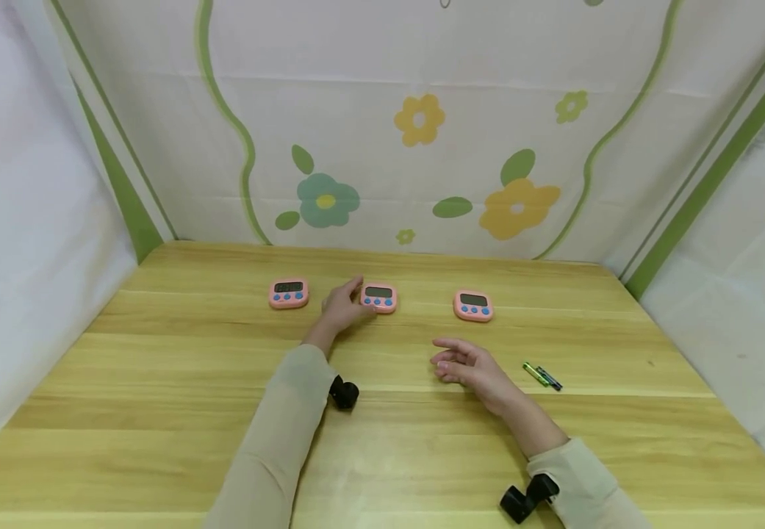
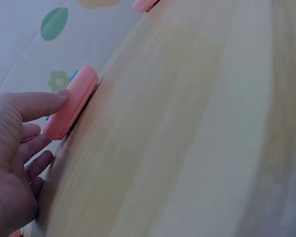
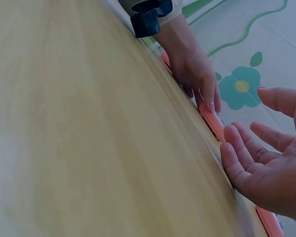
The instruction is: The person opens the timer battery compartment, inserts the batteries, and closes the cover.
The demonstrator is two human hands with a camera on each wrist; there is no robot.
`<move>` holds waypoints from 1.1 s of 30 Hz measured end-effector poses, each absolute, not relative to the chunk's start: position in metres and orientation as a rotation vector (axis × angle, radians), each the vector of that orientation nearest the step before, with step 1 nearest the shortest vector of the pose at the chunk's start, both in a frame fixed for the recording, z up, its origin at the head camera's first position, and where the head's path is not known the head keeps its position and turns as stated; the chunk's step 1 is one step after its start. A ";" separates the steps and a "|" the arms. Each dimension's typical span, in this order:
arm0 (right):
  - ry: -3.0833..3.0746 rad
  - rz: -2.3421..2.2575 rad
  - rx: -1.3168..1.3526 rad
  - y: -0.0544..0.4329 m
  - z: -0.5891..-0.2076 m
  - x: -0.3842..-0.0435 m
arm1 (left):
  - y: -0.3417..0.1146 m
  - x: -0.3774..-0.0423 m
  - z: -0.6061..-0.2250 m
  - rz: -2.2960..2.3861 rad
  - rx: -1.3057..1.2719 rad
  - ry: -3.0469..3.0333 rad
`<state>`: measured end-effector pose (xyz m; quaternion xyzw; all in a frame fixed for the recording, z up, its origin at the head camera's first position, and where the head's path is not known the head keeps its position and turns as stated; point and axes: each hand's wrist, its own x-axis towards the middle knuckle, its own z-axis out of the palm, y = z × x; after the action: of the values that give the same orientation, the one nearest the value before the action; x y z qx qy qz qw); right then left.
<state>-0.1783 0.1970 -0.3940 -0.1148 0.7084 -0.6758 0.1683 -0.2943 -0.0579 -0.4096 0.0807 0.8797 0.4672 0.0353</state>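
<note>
In the head view, the left hand point(image 1: 340, 308) is straddling the left end of the middle timer point(image 1: 379, 292); the thumb is lying at its near edge and the index finger is pointing at its far left corner; whether they are pinching it I cannot tell; the pink timer is lying face up on the wooden table point(image 1: 395, 470), with the left timer point(image 1: 289, 293) sitting at its nine o'clock and the right timer point(image 1: 473, 306) at its three; the right hand point(image 1: 480, 373) is holding nothing, its fingers loosely bent, at the right timer's six o'clock; a green battery point(image 1: 535, 374) and a dark battery point(image 1: 550, 378) are lying side by side at that hand's three o'clock; flowered fabric point(image 1: 369, 44) is hanging at twelve.

In the left wrist view, the middle timer is showing edge-on near nine o'clock; the thumb tip is touching its side, while the other fingers are spreading apart below.

In the right wrist view, the right hand's thumb is standing well apart from its fingers, between three and four o'clock; the left hand is reaching down to the middle timer from one o'clock.
</note>
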 end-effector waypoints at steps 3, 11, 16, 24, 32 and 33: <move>2.020 -1.925 -0.329 0.197 -0.394 -0.178 | -0.055 -0.294 -0.408 1.362 0.242 2.752; 2.019 -1.926 -0.321 0.195 -0.394 -0.178 | -0.055 -0.293 -0.407 1.232 0.269 2.837; 2.032 -1.916 -0.300 0.196 -0.395 -0.179 | -0.055 -0.291 -0.407 1.212 0.290 2.850; 2.045 -1.894 -0.277 0.196 -0.392 -0.181 | -0.060 -0.286 -0.409 1.513 0.334 2.712; 2.081 -1.901 -0.283 0.190 -0.384 -0.187 | -0.057 -0.270 -0.397 1.704 0.323 2.605; 2.083 -1.903 -0.286 0.188 -0.382 -0.187 | -0.056 -0.267 -0.395 1.717 0.341 2.605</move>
<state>-0.1872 0.1885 -0.3824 -0.0996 0.7260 -0.6632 0.1523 -0.2673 -0.0559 -0.3949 0.1086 0.8300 0.5470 0.0018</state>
